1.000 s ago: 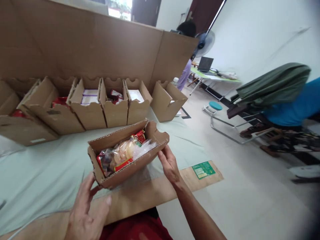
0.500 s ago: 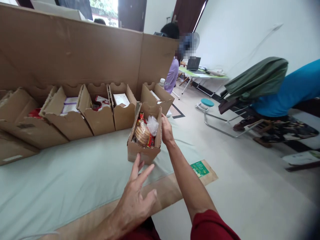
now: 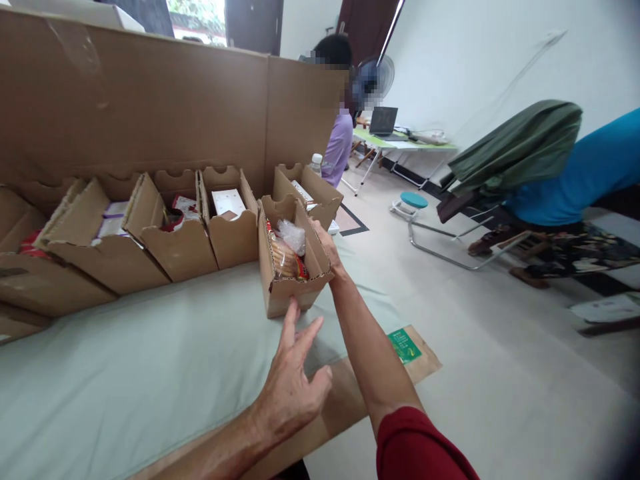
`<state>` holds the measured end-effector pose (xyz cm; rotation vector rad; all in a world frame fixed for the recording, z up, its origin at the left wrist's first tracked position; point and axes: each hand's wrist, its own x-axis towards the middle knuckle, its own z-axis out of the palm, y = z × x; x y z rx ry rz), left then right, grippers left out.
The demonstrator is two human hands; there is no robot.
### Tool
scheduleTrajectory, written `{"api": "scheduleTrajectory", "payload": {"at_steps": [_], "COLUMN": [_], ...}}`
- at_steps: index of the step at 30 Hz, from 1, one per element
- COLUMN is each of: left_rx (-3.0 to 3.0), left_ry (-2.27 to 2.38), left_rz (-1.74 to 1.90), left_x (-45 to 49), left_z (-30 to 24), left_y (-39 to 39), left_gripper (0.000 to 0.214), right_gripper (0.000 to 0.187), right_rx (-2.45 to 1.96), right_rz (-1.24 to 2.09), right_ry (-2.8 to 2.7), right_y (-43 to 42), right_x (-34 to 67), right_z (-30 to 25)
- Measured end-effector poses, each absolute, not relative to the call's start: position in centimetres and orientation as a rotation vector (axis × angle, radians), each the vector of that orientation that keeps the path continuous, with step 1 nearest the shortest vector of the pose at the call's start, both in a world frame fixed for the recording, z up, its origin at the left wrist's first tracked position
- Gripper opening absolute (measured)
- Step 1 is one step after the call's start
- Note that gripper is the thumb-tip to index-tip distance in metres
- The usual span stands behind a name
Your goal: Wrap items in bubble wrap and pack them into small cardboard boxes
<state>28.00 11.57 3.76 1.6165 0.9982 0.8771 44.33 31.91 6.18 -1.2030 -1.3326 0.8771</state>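
Note:
A narrow open-topped cardboard box (image 3: 293,293) stands on the pale green cloth, turned at an angle. Inside lie a clear packet of round biscuits (image 3: 285,260) with red wrapping and a crumpled clear plastic bag (image 3: 291,237). My right hand (image 3: 327,250) grips the box along its far right side, its fingers mostly hidden behind the cardboard. At the lower front, my left hand (image 3: 297,377) has its fingers spread, with the tips at or very near the front wall. Nothing is in my left hand.
Several similar boxes with goods line the left, including one with a white carton (image 3: 229,202). Another box (image 3: 320,193) stands just behind mine. A tall cardboard panel (image 3: 175,107) rises behind. A person in purple (image 3: 340,147) sits beyond; a chair (image 3: 475,193) is at right.
The box has shifted right and away relative to the row and turned, with my right hand along its side. My left hand has followed it, fingers still spread. The view has swung slightly right.

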Motion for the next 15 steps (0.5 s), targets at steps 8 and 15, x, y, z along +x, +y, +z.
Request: {"api": "scheduleTrajectory", "payload": {"at_steps": [8, 15], "left_rx": [1.578, 1.557], "left_ry": [1.003, 1.091], "left_rz": [0.861, 0.974], "left_x": [31.1, 33.0], "left_z": [4.0, 4.5], "left_y": [13.8, 19.9], "left_gripper": [0.09, 0.086], "right_gripper": [0.065, 0.065], "right_rx": [-0.987, -1.05], "right_rz": [1.051, 0.965], "right_ry": [-1.258, -1.136], "right_y": [26.2, 26.2], "right_x": [46.5, 47.6], "right_z": [6.1, 5.1]}}
